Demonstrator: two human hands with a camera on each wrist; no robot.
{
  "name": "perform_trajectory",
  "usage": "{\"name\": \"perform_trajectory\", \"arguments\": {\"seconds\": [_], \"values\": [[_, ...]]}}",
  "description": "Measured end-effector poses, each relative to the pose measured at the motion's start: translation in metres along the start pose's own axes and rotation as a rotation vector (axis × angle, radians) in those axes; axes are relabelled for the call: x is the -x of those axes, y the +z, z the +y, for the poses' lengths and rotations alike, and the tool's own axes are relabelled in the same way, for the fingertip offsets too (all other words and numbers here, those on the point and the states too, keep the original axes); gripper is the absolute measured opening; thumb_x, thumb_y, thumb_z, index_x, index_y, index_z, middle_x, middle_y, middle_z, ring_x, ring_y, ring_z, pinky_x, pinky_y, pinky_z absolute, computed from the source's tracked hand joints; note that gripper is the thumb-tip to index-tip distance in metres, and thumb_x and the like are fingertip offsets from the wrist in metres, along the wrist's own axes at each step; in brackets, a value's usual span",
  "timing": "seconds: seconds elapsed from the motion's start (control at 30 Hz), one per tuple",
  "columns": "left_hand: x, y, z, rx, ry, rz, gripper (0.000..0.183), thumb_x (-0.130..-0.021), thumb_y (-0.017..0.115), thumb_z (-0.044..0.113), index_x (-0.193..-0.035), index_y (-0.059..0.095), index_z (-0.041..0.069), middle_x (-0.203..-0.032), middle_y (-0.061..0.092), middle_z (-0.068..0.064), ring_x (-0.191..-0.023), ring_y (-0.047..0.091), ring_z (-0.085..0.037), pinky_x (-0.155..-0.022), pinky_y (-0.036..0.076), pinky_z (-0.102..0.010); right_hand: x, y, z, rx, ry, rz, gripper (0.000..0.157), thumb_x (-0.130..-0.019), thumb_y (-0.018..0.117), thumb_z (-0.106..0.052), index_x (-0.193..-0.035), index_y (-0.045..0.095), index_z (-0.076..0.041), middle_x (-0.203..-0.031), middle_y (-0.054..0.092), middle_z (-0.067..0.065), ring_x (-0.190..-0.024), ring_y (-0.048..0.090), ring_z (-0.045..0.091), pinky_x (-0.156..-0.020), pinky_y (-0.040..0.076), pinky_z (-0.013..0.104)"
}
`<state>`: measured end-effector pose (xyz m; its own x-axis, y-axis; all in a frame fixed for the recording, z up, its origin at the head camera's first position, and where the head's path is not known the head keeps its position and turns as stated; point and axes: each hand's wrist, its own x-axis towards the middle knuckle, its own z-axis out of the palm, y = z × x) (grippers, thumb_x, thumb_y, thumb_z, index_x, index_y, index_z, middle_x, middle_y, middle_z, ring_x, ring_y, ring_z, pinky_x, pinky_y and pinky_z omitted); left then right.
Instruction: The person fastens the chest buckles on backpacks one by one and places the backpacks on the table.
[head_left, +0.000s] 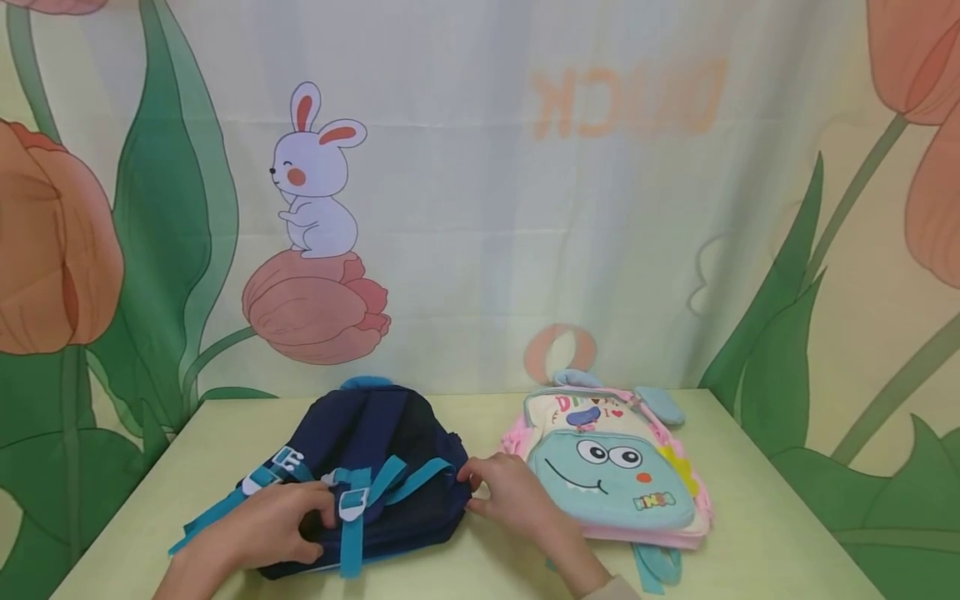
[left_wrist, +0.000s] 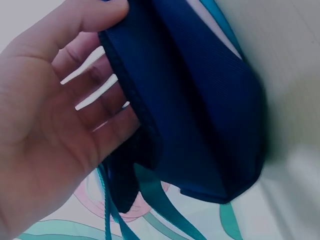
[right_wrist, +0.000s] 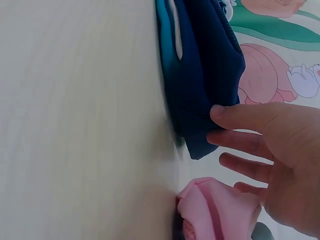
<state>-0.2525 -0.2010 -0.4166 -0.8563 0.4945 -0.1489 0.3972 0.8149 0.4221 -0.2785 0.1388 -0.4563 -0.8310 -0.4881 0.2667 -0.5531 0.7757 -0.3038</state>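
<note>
A navy backpack (head_left: pixel 390 508) lies on the table with its straps facing up; turquoise webbing and white buckles trail over it. My left hand (head_left: pixel 277 521) grips its near edge, the thumb (left_wrist: pixel 112 14) on the bottom panel and the fingers spread over the back panel. On the backpack's right side, my right hand (head_left: pixel 513 496) pinches the fabric between thumb and index finger, while the other fingers stay loosely bent. The right wrist view shows this pinched navy corner (right_wrist: pixel 200 142) close up.
A pink and mint backpack (head_left: pixel 615 475) with a cartoon face lies just right of my right hand, its strap (head_left: pixel 660 567) hanging toward the near side. Behind the pale table (head_left: pixel 780 517) hangs a curtain (head_left: pixel 465 208) printed with tulips and a rabbit.
</note>
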Motion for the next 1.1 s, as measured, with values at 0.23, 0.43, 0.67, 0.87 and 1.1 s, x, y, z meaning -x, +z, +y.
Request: {"name": "perform_trajectory", "arguments": {"seconds": [0.23, 0.43, 0.67, 0.87, 1.1], "values": [[0.002, 0.000, -0.002, 0.013, -0.022, -0.026, 0.024, -0.074, 0.084, 0.017, -0.084, 0.064, 0.024, -0.092, 0.057, 0.006, -0.084, 0.051, -0.020, -0.072, 0.044, -0.039, -0.003, 0.008, -0.002, 0.012, -0.013, -0.022, 0.028, -0.082, 0.079, -0.018, -0.109, 0.071, -0.020, -0.092, 0.073, -0.004, -0.088, 0.061, 0.014, -0.084, 0.050, 0.032], [0.001, 0.000, -0.001, 0.039, -0.032, -0.054, 0.027, -0.074, 0.086, 0.014, -0.086, 0.063, 0.023, -0.093, 0.055, 0.005, -0.085, 0.051, -0.019, -0.074, 0.046, -0.037, -0.003, 0.004, -0.005, 0.038, -0.013, -0.022, 0.028, -0.083, 0.078, -0.017, -0.110, 0.071, -0.020, -0.093, 0.073, -0.004, -0.088, 0.061, 0.014, -0.084, 0.050, 0.032], [0.006, 0.001, 0.001, 0.085, -0.035, -0.077, 0.025, -0.076, 0.084, 0.010, -0.090, 0.066, 0.021, -0.098, 0.057, 0.003, -0.092, 0.052, -0.020, -0.084, 0.051, -0.044, -0.002, 0.002, -0.008, 0.048, -0.037, -0.052, 0.028, -0.084, 0.077, -0.020, -0.111, 0.070, -0.021, -0.094, 0.072, -0.002, -0.087, 0.060, 0.014, -0.083, 0.049, 0.032], [0.015, -0.006, -0.001, 0.186, 0.081, -0.084, 0.017, -0.086, 0.076, 0.014, -0.101, 0.069, 0.020, -0.099, 0.064, 0.004, -0.084, 0.056, -0.013, -0.076, 0.052, -0.029, 0.003, -0.001, -0.009, 0.084, -0.084, -0.012, 0.026, -0.087, 0.074, -0.022, -0.112, 0.070, -0.020, -0.096, 0.072, -0.002, -0.088, 0.061, 0.015, -0.082, 0.048, 0.034], [0.021, -0.026, 0.001, 0.247, 0.193, 0.002, 0.010, -0.095, 0.067, 0.021, -0.104, 0.071, 0.018, -0.097, 0.067, 0.004, -0.079, 0.056, -0.004, -0.070, 0.051, -0.021, 0.004, -0.007, -0.012, 0.100, -0.091, 0.033, 0.022, -0.088, 0.073, -0.024, -0.110, 0.071, -0.021, -0.099, 0.071, -0.005, -0.093, 0.062, 0.017, -0.086, 0.049, 0.038]]}}
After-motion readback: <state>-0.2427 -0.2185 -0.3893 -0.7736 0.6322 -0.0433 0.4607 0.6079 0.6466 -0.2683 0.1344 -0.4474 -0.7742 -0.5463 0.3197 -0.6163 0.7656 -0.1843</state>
